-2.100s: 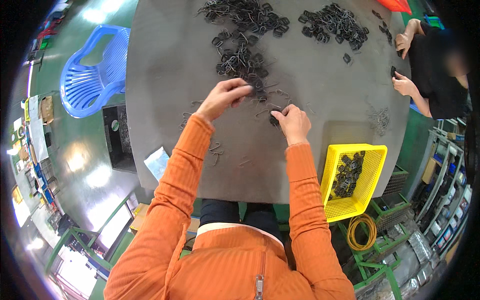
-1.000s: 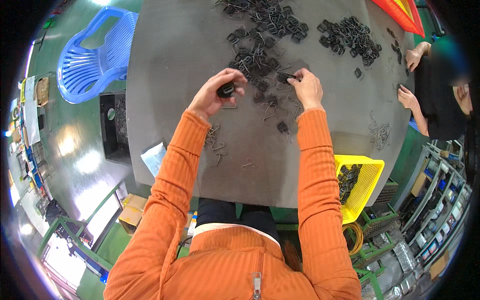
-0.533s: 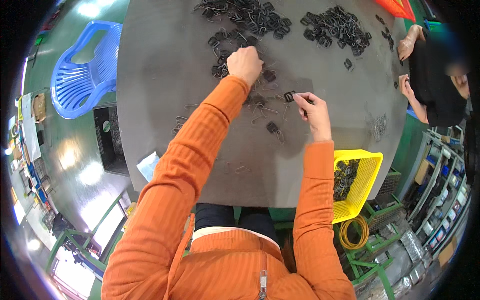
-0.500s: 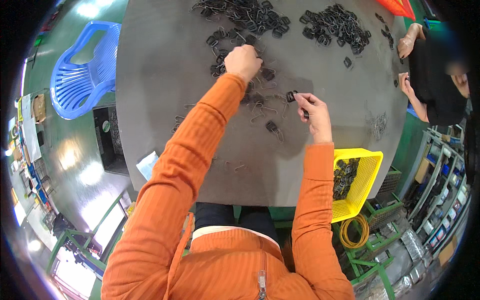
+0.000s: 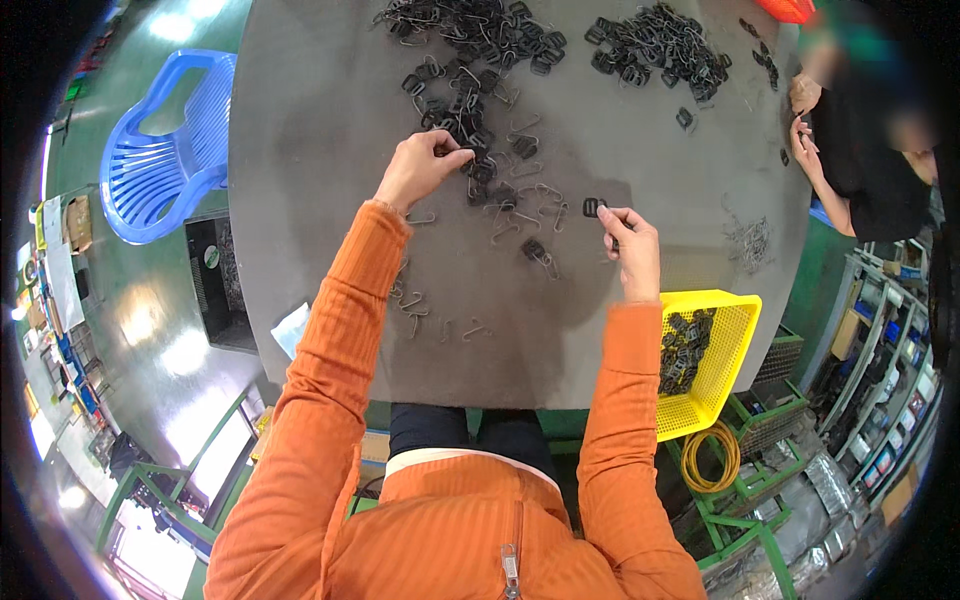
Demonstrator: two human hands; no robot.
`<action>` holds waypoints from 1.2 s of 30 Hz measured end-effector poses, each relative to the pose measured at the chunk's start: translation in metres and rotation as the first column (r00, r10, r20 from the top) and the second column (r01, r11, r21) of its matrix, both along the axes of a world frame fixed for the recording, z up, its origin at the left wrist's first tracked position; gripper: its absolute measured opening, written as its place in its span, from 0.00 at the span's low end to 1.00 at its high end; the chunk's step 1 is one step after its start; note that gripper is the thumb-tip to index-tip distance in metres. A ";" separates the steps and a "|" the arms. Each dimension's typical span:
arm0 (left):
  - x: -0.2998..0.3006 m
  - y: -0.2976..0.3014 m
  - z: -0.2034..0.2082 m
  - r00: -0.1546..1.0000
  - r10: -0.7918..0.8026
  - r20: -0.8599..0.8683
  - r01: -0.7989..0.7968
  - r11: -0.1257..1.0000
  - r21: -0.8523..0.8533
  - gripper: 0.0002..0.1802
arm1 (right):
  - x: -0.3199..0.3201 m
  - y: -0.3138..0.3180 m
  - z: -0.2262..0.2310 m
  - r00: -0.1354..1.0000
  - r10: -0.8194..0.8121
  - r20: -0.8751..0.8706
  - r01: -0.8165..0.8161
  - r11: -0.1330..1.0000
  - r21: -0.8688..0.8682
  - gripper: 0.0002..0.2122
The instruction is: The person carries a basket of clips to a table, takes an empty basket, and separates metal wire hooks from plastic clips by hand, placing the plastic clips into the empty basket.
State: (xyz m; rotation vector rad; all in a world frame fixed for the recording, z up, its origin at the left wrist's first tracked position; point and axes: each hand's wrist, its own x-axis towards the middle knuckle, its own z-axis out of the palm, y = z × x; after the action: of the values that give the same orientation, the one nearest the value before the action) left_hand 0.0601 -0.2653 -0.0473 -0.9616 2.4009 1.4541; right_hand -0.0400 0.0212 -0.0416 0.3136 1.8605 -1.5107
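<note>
I observe the right hand [image 5: 634,242] holding a black buckle [image 5: 593,207] over the counter [image 5: 320,150], near the yellow basket [image 5: 735,350]. The left hand [image 5: 415,170] is at the buckle pile [image 5: 465,110]; whether its grip has closed, I cannot tell.

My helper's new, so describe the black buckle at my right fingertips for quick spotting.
On the grey table, find the yellow basket at the near right. Beyond it and leftward, your right hand holds out the black buckle at its fingertips, unlike the loose buckles on the table.
</note>
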 end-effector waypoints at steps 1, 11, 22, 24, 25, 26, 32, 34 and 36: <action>0.005 0.001 0.002 0.999 0.006 -0.045 -0.003 0.998 0.066 0.18 | 0.002 0.004 0.003 1.000 -0.002 -0.002 0.002 1.000 -0.001 0.08; 0.021 0.034 0.056 0.986 0.165 0.014 -0.144 0.814 0.562 0.10 | 0.045 0.074 0.103 0.993 -0.006 -0.114 0.011 0.999 0.042 0.08; 0.050 0.122 0.183 0.974 -0.071 -0.217 0.156 0.901 0.406 0.10 | 0.076 0.154 0.118 0.814 0.259 -0.520 -0.126 0.953 0.277 0.17; 0.057 0.129 0.198 0.946 -0.205 -0.251 0.270 0.926 0.262 0.10 | 0.080 0.091 0.163 0.756 0.245 -0.607 -0.315 0.949 -0.011 0.14; 0.058 0.131 0.206 0.946 -0.202 -0.255 0.266 0.931 0.249 0.10 | 0.078 0.073 0.176 0.747 0.273 -0.607 -0.396 0.915 -0.075 0.14; 0.059 0.134 0.214 0.920 -0.246 -0.307 0.322 0.919 0.228 0.10 | 0.077 0.057 0.194 0.739 0.319 -0.593 -0.452 0.888 -0.086 0.13; 0.066 0.139 0.233 0.872 -0.276 -0.404 0.346 0.932 0.111 0.08 | 0.062 0.029 0.191 0.713 0.472 -0.519 -0.626 0.761 -0.168 0.07; 0.069 0.141 0.232 0.853 -0.165 -0.496 0.253 0.961 0.114 0.06 | 0.066 0.025 0.203 0.778 0.453 -0.436 -0.579 0.786 -0.217 0.07; 0.070 0.144 0.204 0.792 -0.131 -0.597 0.243 0.964 0.111 0.05 | 0.068 0.026 0.192 0.837 0.407 -0.367 -0.510 0.822 -0.252 0.06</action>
State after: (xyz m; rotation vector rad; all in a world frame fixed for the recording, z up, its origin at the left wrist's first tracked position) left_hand 0.1297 -0.1211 0.1566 -0.2203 2.5762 2.0770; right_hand 0.0281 0.0469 0.1508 -0.5327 1.6798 -1.5436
